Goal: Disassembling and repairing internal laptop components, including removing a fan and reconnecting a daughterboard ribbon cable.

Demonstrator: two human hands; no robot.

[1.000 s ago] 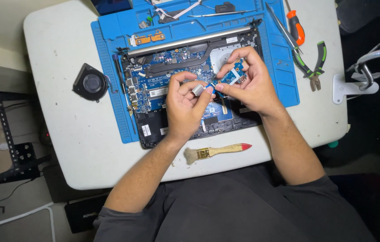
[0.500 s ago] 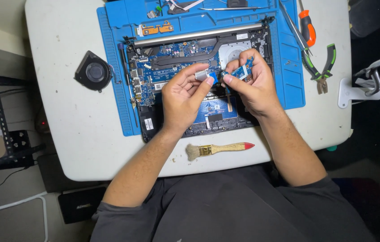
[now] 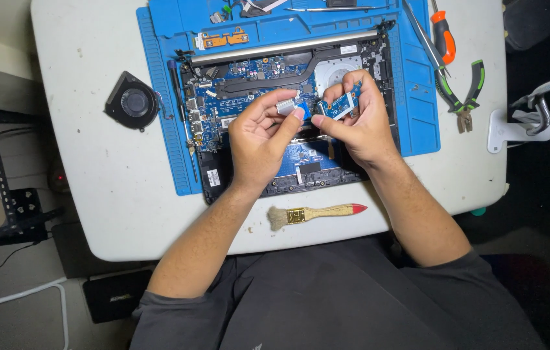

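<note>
With the left hand pinching the flat ribbon cable and the right hand gripping the small blue circuit board above the opened laptop, the cable wants a straight, gentle, unbent line into its connector

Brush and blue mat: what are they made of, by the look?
Brush: handle looks like bare pale wood with a red-dipped tip, brassy metal ferrule, light bristles. Blue mat: probably silicone or rubber, judging by its matte surface and moulded ridges and trays; cannot confirm.
</note>
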